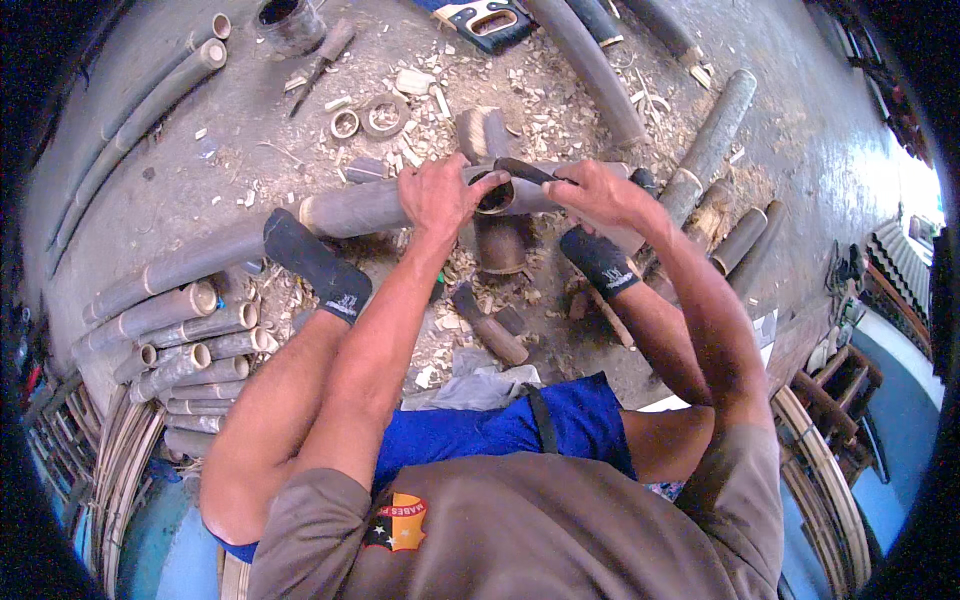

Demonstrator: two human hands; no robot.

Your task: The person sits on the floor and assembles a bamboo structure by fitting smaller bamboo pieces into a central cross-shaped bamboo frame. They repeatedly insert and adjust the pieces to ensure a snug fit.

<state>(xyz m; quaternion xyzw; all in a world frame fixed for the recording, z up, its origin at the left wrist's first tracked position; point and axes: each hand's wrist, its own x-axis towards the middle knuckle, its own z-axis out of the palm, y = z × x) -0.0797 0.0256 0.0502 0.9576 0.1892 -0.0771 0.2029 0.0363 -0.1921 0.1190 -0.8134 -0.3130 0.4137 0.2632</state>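
A long bamboo pole (365, 208) lies crosswise in front of me, with a dark round opening (495, 195) between my hands. My left hand (438, 195) is closed over the pole, its thumb reaching to the edge of this opening. From the right, my right hand (600, 190) grips a dark, curved tool (522, 170) whose far end meets the opening; its exact kind is unclear. Below the pole, a brown block (502, 245) stands between my feet. My dark-socked left foot (305, 262) and right foot (598, 260) are close to the pole.
Wood chips (550, 120) litter the floor. Cut bamboo lengths (190, 320) are stacked at left, with more bamboo poles (715, 125) at right. A handsaw (488, 22), a knife (325, 62), a can (290, 25) and a ring (385, 115) lie farther off. A wooden mallet-like piece (490, 325) rests nearer.
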